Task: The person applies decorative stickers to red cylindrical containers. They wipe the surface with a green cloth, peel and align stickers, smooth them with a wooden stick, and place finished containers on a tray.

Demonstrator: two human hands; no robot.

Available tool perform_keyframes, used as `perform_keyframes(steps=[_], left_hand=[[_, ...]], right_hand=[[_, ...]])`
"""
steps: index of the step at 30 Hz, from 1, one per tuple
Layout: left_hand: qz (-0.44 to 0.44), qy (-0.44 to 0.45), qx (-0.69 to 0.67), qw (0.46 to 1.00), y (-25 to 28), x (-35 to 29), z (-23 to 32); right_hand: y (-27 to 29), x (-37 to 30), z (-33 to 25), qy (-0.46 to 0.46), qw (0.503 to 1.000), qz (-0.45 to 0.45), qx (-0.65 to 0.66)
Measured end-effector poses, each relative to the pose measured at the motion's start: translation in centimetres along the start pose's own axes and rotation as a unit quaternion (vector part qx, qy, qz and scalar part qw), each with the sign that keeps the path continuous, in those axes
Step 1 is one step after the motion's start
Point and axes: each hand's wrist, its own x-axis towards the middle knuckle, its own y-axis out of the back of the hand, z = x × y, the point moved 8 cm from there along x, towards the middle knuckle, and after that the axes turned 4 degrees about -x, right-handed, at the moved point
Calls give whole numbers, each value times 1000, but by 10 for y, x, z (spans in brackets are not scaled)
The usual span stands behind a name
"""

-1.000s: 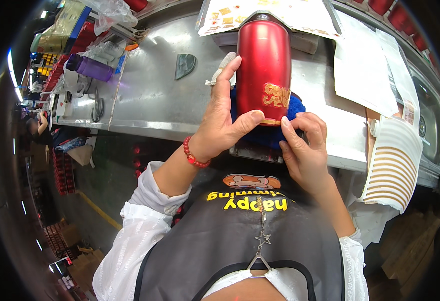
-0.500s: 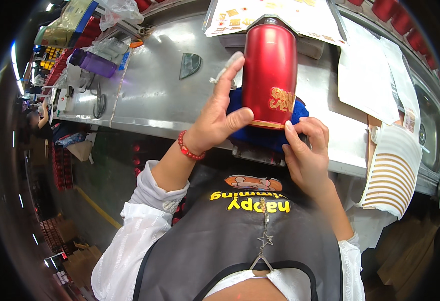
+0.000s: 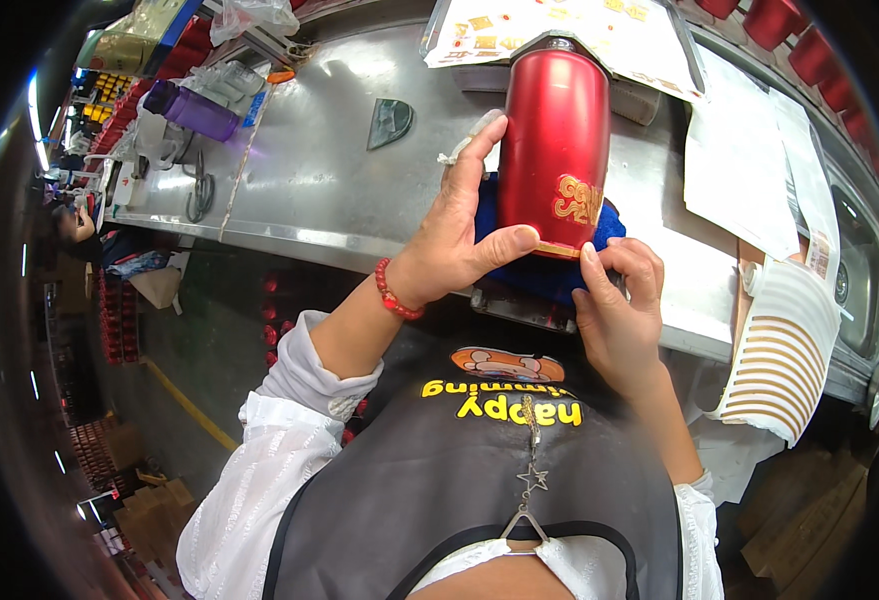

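Observation:
A glossy red canister [image 3: 554,130] with a gold emblem [image 3: 577,200] lies with its near end toward me, over a blue cloth [image 3: 607,222]. A thin gold strip [image 3: 559,250] runs along its near rim. Against the canister's left side rests my left hand [image 3: 459,225], its fingers stretched along the wall and its thumb pressed at the rim by the strip. One fingertip wears a whitish cover. At the strip's right end my right hand [image 3: 621,305] is closed, thumb and index finger pinched at the rim; its other fingers are curled.
Behind the canister lies a printed sheet [image 3: 499,35] with gold decals. White papers [image 3: 734,150] and a curled sheet of gold strips [image 3: 784,350] hang at the right. On the metal table [image 3: 309,150] are a dark flat scraper-like piece [image 3: 390,122] and a purple bottle [image 3: 194,112].
The view has shifted slightly, so the scene sits a little to the right. My left thumb has slid rightward along the rim; my right hand keeps its pinch at the strip's end.

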Motion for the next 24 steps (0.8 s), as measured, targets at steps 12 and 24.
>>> perform_keyframes(steps=[12,24], left_hand=[[8,7,13,1000,0,3,0],[15,-62,258,964,-16,18,42]], right_hand=[[-1,-3,4,5,1000,-13,-5],[-3,-6,7,-2,1000,-13,1]])
